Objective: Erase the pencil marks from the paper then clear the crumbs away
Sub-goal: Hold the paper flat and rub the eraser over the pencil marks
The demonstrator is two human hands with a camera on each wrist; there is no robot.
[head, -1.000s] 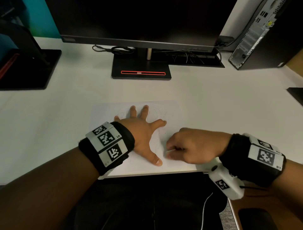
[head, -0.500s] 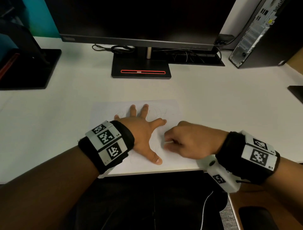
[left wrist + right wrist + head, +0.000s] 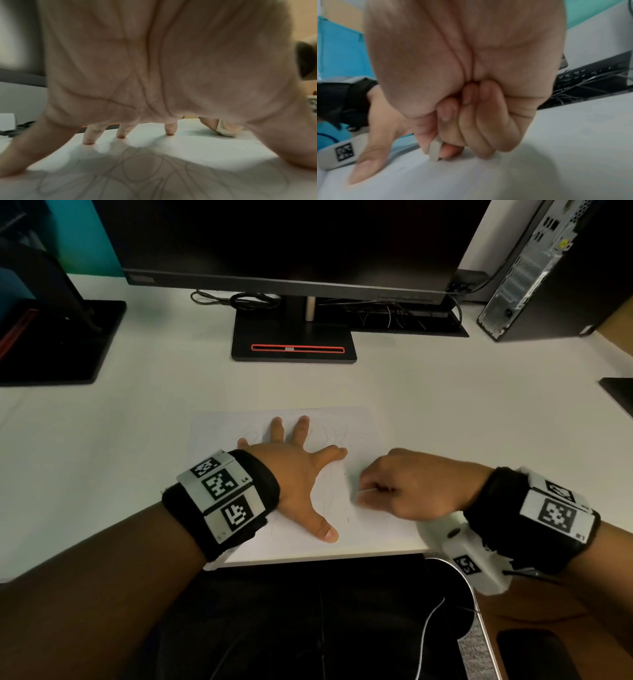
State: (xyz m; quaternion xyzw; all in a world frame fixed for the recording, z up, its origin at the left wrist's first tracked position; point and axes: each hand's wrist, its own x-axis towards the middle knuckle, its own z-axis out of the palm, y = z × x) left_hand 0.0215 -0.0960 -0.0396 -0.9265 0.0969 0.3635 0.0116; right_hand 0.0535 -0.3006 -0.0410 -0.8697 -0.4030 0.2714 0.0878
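A white sheet of paper [image 3: 370, 529] with faint looping pencil marks [image 3: 137, 169] lies at the desk's near edge. My left hand [image 3: 301, 470] rests on it with fingers spread flat, the thumb [image 3: 325, 530] pointing toward me. My right hand [image 3: 407, 487] sits just right of the left thumb, its fingers curled, pinching a small white eraser [image 3: 435, 150] between thumb and forefinger. The eraser's lower edge touches the paper. In the left wrist view the eraser [image 3: 226, 128] shows past my spread fingers.
A monitor stand [image 3: 294, 337] with a red stripe stands behind the paper, with cables [image 3: 246, 299] beside it. A computer tower [image 3: 548, 268] is at the back right. Another dark stand [image 3: 58, 340] is at the left. The desk edge [image 3: 308, 558] runs just below the paper.
My right hand with the eraser has slid away from me and a little rightward across the paper. The left hand has stayed in place.
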